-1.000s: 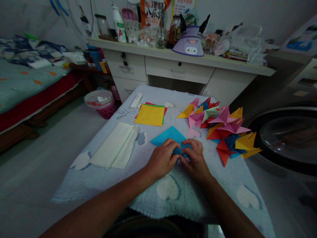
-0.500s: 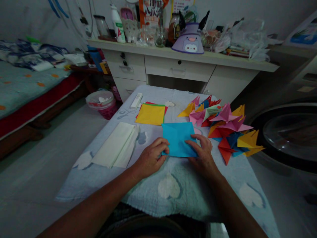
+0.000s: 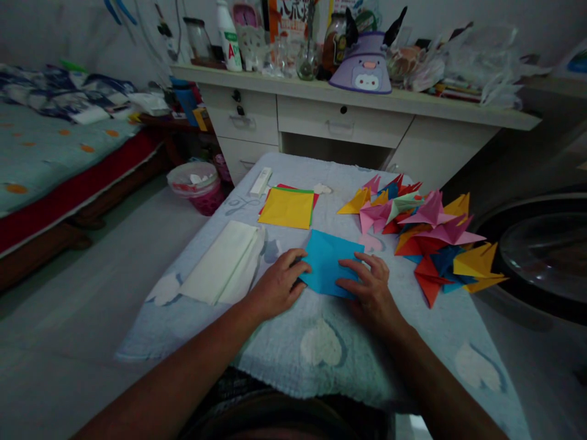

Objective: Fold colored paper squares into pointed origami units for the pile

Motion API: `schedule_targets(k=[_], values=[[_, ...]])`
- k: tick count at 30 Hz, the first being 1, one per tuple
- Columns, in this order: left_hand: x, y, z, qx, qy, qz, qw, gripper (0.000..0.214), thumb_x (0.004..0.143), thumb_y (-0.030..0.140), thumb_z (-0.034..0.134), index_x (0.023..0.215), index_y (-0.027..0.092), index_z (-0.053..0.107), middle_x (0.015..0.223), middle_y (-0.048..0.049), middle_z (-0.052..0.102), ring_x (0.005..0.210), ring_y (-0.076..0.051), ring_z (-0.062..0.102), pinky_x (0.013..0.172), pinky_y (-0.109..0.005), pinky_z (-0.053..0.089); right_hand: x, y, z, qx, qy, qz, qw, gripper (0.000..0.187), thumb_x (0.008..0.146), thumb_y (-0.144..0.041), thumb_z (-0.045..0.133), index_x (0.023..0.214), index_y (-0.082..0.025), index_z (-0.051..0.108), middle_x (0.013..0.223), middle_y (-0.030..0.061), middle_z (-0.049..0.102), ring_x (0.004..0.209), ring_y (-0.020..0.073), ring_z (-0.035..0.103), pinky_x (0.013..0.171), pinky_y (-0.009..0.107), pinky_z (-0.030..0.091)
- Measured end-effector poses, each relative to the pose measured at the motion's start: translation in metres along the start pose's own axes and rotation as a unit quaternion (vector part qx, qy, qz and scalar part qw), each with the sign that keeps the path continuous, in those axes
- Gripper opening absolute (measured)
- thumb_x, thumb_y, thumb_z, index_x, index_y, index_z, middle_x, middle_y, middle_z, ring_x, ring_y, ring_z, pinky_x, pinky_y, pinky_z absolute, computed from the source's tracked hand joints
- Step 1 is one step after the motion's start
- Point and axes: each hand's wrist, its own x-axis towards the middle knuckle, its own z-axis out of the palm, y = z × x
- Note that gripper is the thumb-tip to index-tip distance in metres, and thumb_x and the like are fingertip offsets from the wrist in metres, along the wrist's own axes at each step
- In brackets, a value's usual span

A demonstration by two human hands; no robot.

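Head view: one blue paper square (image 3: 329,263), lying slightly aslant on the tablecloth (image 3: 284,354), near the person's edge, between both hands. Left hand (image 3: 280,284) — partly open, fingers curved onto the square's left edge; whether it pinches, cannot tell. Right hand (image 3: 373,286) — open, fingers parted, fingertips laid on the right-hand part; thumb hidden. Step in hand, by judgement: turning or squaring up the sheet for a crease; the next move would call for one hand pinning it while the other brings an edge over. Beyond: stack of coloured sheets (image 3: 287,209), yellow uppermost; pile of folded paper shapes (image 3: 428,211), mixed colours, to the right. Lettering: white bottle (image 3: 230,40) on the counter (image 3: 284,82), red "A" legible; orange packet (image 3: 288,24), printed characters, cut off above; jar (image 3: 334,46), label too small to read.
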Motion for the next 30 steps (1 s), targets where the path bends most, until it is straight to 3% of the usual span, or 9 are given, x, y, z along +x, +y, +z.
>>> schedule_targets(k=[5,9,16,21,30], values=[[-0.003,-0.001,0.002,0.105,0.027,0.041,0.993,0.012,0.087,0.013,0.058,0.091,0.02,0.067,0.126,-0.0092,0.049,0.121,-0.025,0.047,0.102,-0.043,0.045,0.001,-0.002,0.001,0.03,-0.049,0.002,0.998,0.034,0.073,-0.02,0.071,0.106,-0.028,0.068,0.125,0.0036,0.065,0.126,0.0332,0.041,0.108,0.057,0.02],[-0.003,0.001,-0.001,0.152,0.032,0.021,0.988,0.013,0.089,0.016,0.058,0.085,0.021,0.069,0.117,-0.0071,0.055,0.111,-0.024,0.051,0.095,-0.043,0.048,0.001,0.0,0.001,0.036,-0.052,0.016,0.998,0.031,0.075,-0.017,0.067,0.104,-0.028,0.068,0.12,0.003,0.067,0.123,0.032,0.044,0.107,0.057,0.021],[-0.004,-0.001,-0.001,0.104,0.026,-0.018,0.994,0.009,0.088,0.014,0.057,0.086,0.019,0.064,0.109,-0.0068,0.055,0.104,-0.023,0.053,0.092,-0.042,0.047,0.001,0.005,0.005,0.081,-0.04,0.069,0.993,0.014,0.088,-0.023,0.06,0.097,-0.025,0.07,0.111,0.006,0.067,0.114,0.0274,0.05,0.098,0.049,0.035],[-0.002,0.001,-0.002,0.061,0.016,-0.054,0.997,0.004,0.087,0.017,0.059,0.087,0.019,0.063,0.106,-0.0062,0.055,0.104,-0.023,0.053,0.092,-0.043,0.047,0.003,0.01,0.008,0.121,-0.046,0.132,0.983,0.014,0.091,-0.03,0.057,0.089,-0.023,0.068,0.11,0.0073,0.066,0.109,0.0254,0.053,0.094,0.046,0.04],[0.0,0.002,-0.001,0.056,0.013,-0.07,0.996,0.005,0.088,0.016,0.057,0.085,0.019,0.06,0.1,-0.0053,0.055,0.099,-0.022,0.052,0.089,-0.04,0.046,0.021,0.022,0.002,0.123,-0.152,0.193,0.962,0.026,0.089,-0.035,0.055,0.069,-0.021,0.065,0.101,0.0056,0.064,0.095,0.021,0.057,0.087,0.038,0.043]])
